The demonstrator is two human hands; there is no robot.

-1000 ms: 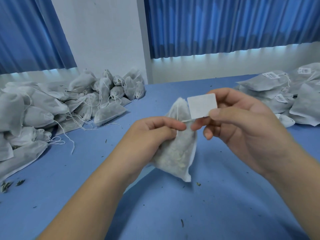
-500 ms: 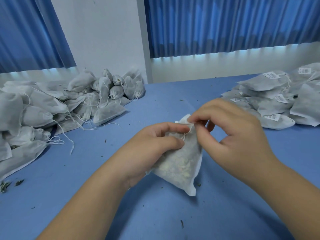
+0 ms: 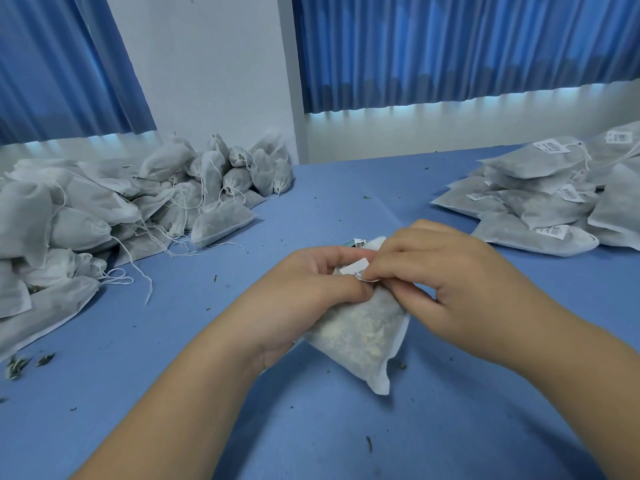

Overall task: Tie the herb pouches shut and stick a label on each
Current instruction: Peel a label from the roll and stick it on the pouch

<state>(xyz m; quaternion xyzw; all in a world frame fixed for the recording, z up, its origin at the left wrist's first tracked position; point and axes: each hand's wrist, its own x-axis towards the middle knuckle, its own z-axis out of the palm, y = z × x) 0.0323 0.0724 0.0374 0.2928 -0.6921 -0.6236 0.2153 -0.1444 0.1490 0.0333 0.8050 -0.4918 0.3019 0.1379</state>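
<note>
The right grip (image 3: 450,282) pinches the small white label (image 3: 356,270) between thumb and forefinger at its right edge, the other fingers curled beneath. The left grip (image 3: 311,289) is wrapped round the upper part of the herb pouch (image 3: 360,337), fingers bent over the top and the thumb tip pressed down just under the label. The label sits at the neck of the pouch, between the two grips, with dark print showing on its lower edge. Whether it is already stuck down cannot be told.

The pouch is white and half see-through, filled with pale dried bits. It lies at a slant in the middle of the blue table (image 3: 311,427), its lower corner on the table top and pointing toward the viewer. A small printed scrap (image 3: 358,242) peeks out just behind the left fingers; what it is cannot be told.

On the table to the left lies a heap of pouches (image 3: 104,209) with loose white strings (image 3: 117,275) trailing out. To the right sits a stack of flat pouches (image 3: 540,209), each with a printed label. Dark herb crumbs (image 3: 17,362) are scattered about. Behind are a white wall (image 3: 207,64) and blue curtains (image 3: 450,46).
</note>
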